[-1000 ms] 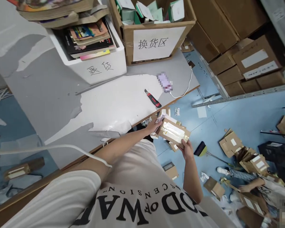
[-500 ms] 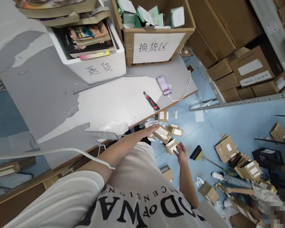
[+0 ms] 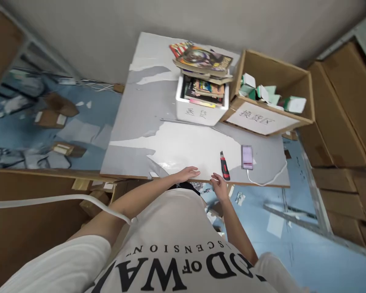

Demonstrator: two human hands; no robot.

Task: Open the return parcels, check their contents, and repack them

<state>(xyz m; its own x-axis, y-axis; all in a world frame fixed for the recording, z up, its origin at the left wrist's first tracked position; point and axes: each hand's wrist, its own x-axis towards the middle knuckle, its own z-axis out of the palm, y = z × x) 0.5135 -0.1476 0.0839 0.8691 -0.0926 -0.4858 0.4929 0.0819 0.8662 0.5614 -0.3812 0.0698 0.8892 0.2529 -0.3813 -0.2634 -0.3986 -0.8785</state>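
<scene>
Red-and-black utility knife (image 3: 225,167) is lying on the tabletop (image 3: 183,140) nr the front edge, handle end facing the wearer, just beside the R hand (image 3: 220,188). R fingers are curling loosely, L hand (image 3: 186,174) is holding its fingers out nearly straight, neither's gripping anything afaict. Main risk imo: R hand is sitting v. close to that handle, so a careless sweep could be sending it off the edge; can't tell if the blade's out, so poss. a cut too. White cord (image 3: 64,199) is crossing the L arm & might be snagging on a long reach. Phone (image 3: 247,156) is trailing its cable (image 3: 264,185) along the front edge, ez to hook. Behind, a foam bin (image 3: 213,116) of books (image 3: 203,59) & a cardboard box (image 3: 277,73) of green-and-white cartons (image 3: 294,104) are blocking the back.
</scene>
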